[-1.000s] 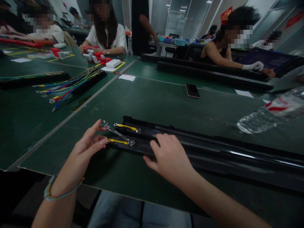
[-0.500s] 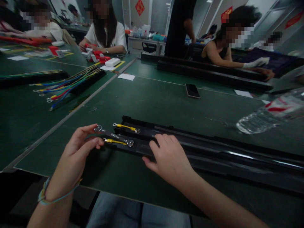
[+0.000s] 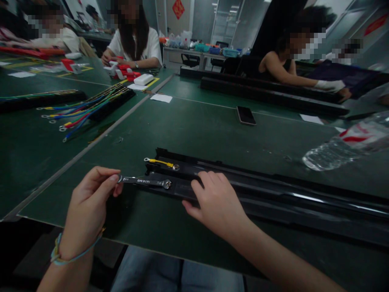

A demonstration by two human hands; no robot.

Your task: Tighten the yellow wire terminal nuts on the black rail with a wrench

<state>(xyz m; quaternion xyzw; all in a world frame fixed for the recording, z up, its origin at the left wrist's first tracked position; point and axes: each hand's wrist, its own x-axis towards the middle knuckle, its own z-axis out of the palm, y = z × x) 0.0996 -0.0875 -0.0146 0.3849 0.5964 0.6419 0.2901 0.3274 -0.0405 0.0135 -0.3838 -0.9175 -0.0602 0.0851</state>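
My left hand (image 3: pixel 91 194) pinches free end of wrench (image 3: pixel 141 181), left of frame centre; other end sits at fastener (image 3: pixel 167 184) in black rail (image 3: pixel 270 184). My right hand (image 3: pixel 215 198) grips rail, lower centre, thumb nearside, fingers over. Wrench looks stiff, light, polished, maybe slippery: outer end best hold. Rail seems rigid, long; hold near fastener. Yellow lead (image 3: pixel 161 162) likely bends.

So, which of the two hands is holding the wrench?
The left hand, with the bracelet, grips the wrench; the right hand rests on the black rail.
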